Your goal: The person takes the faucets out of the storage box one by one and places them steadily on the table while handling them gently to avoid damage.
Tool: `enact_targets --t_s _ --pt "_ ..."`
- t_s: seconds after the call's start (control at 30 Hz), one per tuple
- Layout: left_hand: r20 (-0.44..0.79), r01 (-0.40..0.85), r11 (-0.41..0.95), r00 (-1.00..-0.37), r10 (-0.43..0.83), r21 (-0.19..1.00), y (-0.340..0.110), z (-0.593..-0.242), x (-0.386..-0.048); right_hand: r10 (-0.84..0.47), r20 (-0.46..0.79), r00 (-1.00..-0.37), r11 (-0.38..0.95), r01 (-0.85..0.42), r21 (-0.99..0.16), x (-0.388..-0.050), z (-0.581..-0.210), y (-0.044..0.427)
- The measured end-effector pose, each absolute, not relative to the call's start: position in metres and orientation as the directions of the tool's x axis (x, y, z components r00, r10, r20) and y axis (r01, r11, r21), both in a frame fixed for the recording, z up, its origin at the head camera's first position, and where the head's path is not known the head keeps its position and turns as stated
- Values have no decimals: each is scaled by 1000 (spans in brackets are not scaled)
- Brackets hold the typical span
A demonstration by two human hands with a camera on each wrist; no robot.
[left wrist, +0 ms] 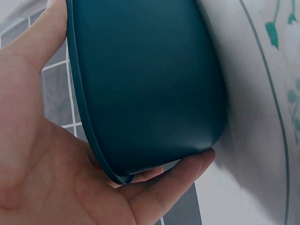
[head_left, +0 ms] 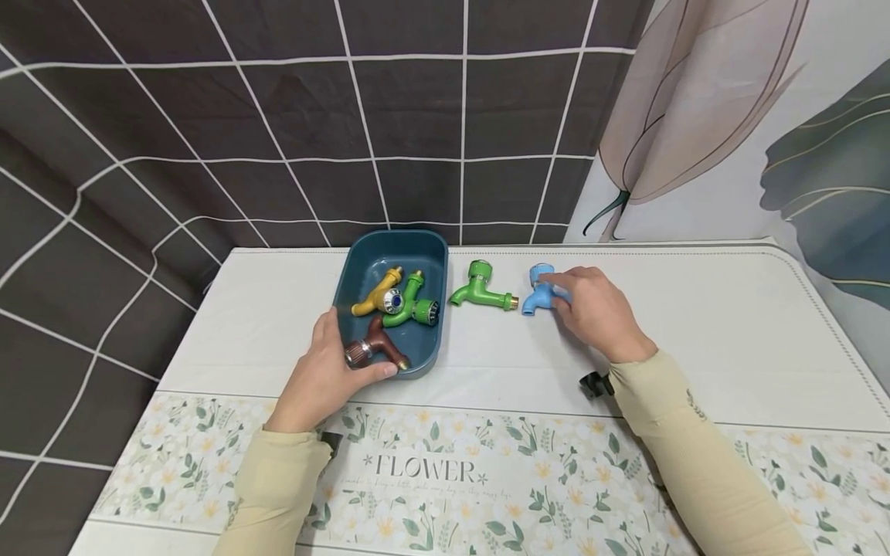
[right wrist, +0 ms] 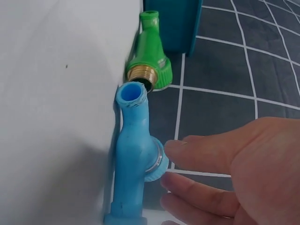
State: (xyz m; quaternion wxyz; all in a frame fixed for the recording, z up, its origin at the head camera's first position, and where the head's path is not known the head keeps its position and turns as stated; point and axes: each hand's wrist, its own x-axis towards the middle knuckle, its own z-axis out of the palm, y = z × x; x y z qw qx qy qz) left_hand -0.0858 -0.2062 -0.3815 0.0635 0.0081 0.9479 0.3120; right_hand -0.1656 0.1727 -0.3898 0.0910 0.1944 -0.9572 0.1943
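Observation:
A dark blue plastic basin [head_left: 426,363] holds a yellow tap [head_left: 378,295], a green tap [head_left: 410,297] and a brown tap [head_left: 376,340]. My left hand [head_left: 321,378] grips its near left corner, thumb along the near rim and fingers against the outer wall [left wrist: 150,93]. To the right, a light blue tap [head_left: 538,297] lies on the table, its spout towards me. My right hand [head_left: 598,313] is over it with fingers extended; in the right wrist view, the fingertips are beside its round knob [right wrist: 159,161], and contact is unclear. Another green tap [head_left: 483,289] lies between basin and blue tap.
The white table [head_left: 695,324] carries a floral strip [head_left: 431,502] with "FLOWER" lettering along the near side. Behind the table's back edge hangs a dark cloth [head_left: 417,116] with a white grid, beside a leaf-patterned one [head_left: 702,100] on the right.

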Motion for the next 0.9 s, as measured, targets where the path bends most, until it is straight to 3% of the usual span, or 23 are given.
enact_targets --t_s 0.47,0.9 --pt "-116 -25 806 -992 54 592 -207 -381 -83 -268 294 -918 827 -375 -418 -159 -386 161" --pt "-115 -29 807 -992 48 590 -205 -380 -85 -294 359 -886 775 -441 -454 -153 -375 135"
